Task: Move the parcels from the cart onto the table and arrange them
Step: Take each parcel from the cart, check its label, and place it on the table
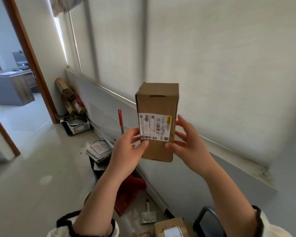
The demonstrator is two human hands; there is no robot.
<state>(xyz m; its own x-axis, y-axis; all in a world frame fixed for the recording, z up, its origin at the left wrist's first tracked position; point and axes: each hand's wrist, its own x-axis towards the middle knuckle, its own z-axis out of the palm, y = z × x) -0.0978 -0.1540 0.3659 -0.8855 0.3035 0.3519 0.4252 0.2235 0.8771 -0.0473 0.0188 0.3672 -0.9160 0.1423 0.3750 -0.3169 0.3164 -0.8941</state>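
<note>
**Parcel (156, 103) aloft, clamped in both grips**

Pale wall (229, 65) fills your view, and the parcel stands upright before it, held in mid-air. Your left grip (126, 151) clamps its lower left edge, thumb on the front; your right grip (190, 144) pinches the lower right edge. White shipping label (155, 127) faces you, turned sideways.

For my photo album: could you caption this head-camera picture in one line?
The left hand and right hand hold a labelled cardboard parcel upright in mid-air.
</note>
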